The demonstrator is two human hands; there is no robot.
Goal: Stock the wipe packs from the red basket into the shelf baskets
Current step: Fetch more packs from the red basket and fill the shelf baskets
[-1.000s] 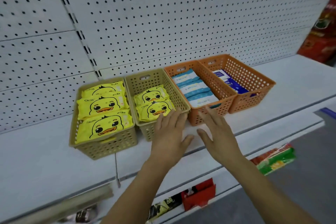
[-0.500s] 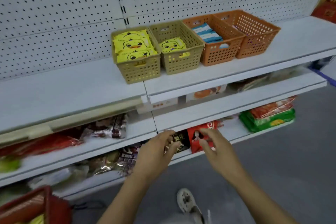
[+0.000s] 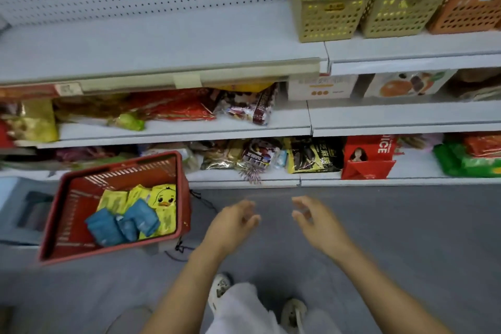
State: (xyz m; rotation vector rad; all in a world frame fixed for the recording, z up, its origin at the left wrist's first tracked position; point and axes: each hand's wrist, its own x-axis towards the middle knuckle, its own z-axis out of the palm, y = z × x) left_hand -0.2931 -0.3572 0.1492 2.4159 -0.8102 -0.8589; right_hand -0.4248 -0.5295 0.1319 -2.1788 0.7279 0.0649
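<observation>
Wipe packs (image 3: 141,218) askew in red basket (image 3: 58,225), left hand (image 3: 230,225) and right hand (image 3: 317,225) empty, fingers loose

Even bright light, motion blur, edges warped

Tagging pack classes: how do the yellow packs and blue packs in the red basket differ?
Yellow packs: a duck face shows on one; blue packs show none. Blue packs lie on top, nearer the camera; yellow packs sit beneath and behind. Both lie loose in the red basket.

Wipe packs (image 3: 141,215) in basket (image 3: 61,225) on floor (image 3: 406,225)
</observation>
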